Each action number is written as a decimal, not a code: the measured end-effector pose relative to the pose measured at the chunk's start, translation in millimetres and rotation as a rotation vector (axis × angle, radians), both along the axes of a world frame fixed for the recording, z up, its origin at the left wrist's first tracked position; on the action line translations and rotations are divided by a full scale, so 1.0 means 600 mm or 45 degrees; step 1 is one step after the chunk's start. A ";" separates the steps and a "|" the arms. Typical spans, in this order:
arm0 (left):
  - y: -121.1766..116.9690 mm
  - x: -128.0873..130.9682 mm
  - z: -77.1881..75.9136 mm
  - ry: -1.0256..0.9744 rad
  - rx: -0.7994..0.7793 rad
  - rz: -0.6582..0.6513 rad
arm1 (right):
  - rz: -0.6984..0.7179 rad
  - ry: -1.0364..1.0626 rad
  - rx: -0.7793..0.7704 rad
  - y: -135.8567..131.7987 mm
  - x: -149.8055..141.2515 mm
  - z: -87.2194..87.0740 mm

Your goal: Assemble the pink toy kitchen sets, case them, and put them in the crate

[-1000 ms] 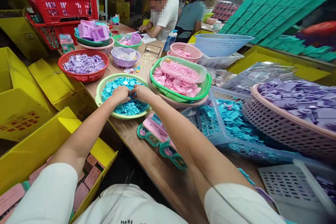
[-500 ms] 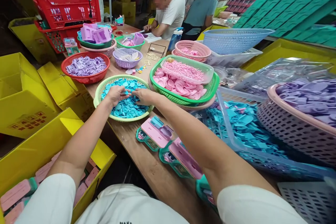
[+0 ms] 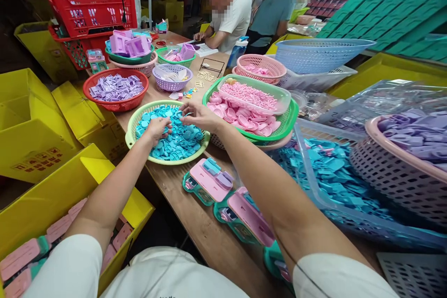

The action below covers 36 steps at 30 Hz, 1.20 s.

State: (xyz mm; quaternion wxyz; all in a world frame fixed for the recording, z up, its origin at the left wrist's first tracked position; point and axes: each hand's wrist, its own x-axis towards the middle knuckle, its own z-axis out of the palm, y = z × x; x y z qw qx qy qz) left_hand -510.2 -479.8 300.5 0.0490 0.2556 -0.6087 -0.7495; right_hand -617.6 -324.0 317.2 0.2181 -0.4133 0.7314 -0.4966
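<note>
A pale green basket (image 3: 132,123) full of small round turquoise plastic pieces (image 3: 181,142) stands at the table edge. Over its left part, my left hand (image 3: 158,130) has its fingers curled together; whatever they hold blends in with the pieces below. My right hand (image 3: 199,116) hovers above the basket's back right rim, fingers bent and apart, with nothing visible in them. Closer to me, a pink and green toy case (image 3: 211,181) lies on the table, carrying turquoise and purple parts on top. A second similar case (image 3: 244,216) is beside it, partly behind my right forearm.
A green basket (image 3: 291,118) of pink pieces adjoins on the right, then a clear bin (image 3: 307,167) of turquoise parts. Behind sits a red basket (image 3: 146,86) of purple pieces. An open yellow box (image 3: 118,167) with toy cases is at left. Two people sit farther back.
My hands, close together over the basket before, have moved apart. The right one has lifted toward the back right, its fingers loosening; the left is slightly lower. The view has shifted slightly.
</note>
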 end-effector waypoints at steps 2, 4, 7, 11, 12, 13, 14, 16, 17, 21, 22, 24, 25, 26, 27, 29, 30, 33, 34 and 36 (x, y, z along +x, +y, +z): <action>0.004 -0.005 -0.007 -0.005 -0.494 -0.115 | -0.063 -0.223 -0.145 0.001 0.008 0.010; 0.009 -0.014 -0.011 -0.027 -0.950 -0.244 | -0.126 -0.330 -0.188 0.006 0.018 0.023; 0.013 -0.028 -0.014 -0.062 -1.208 -0.303 | -0.167 -0.402 -0.196 0.012 0.031 0.040; 0.008 -0.036 -0.009 -0.063 -1.313 -0.290 | -0.201 -0.206 -0.105 0.002 0.032 0.038; 0.006 -0.036 -0.007 -0.044 -1.279 -0.259 | -0.223 -0.029 0.044 -0.003 0.031 0.032; 0.003 -0.036 -0.004 -0.016 -1.145 -0.193 | -0.246 0.168 0.225 -0.008 0.030 0.025; 0.000 -0.037 0.000 0.011 -0.927 -0.104 | -0.266 0.361 0.410 -0.013 0.029 0.016; -0.007 -0.038 0.008 0.043 -0.407 0.071 | -0.301 0.634 0.693 -0.021 0.030 -0.002; -0.011 -0.039 0.012 0.045 -0.178 0.126 | -0.311 0.700 0.771 -0.024 0.031 -0.010; -0.025 -0.033 0.023 0.049 0.176 0.114 | -0.275 0.819 0.933 -0.030 0.033 -0.028; -0.028 -0.031 0.024 0.060 0.250 0.109 | -0.255 0.835 0.959 -0.031 0.032 -0.029; -0.031 -0.027 0.022 0.073 0.401 0.114 | -0.224 0.858 1.001 -0.033 0.029 -0.028; -0.033 -0.027 0.019 0.072 0.478 0.122 | -0.211 0.867 1.018 -0.034 0.027 -0.027; -0.033 -0.027 0.017 0.064 0.544 0.129 | -0.197 0.873 1.032 -0.036 0.025 -0.026; -0.034 -0.028 0.014 0.050 0.586 0.133 | -0.184 0.878 1.045 -0.037 0.024 -0.025; -0.034 -0.031 0.010 0.023 0.608 0.119 | -0.158 0.882 1.060 -0.040 0.024 -0.025; -0.035 -0.032 0.009 0.010 0.609 0.100 | -0.148 0.881 1.062 -0.040 0.024 -0.024; -0.034 -0.034 0.007 -0.017 0.569 0.043 | -0.144 0.858 1.047 -0.041 0.023 -0.021; -0.032 -0.035 0.007 -0.026 0.537 0.030 | -0.147 0.848 1.038 -0.040 0.021 -0.018; -0.027 -0.036 0.005 -0.043 0.441 0.026 | -0.160 0.835 1.015 -0.038 0.018 -0.011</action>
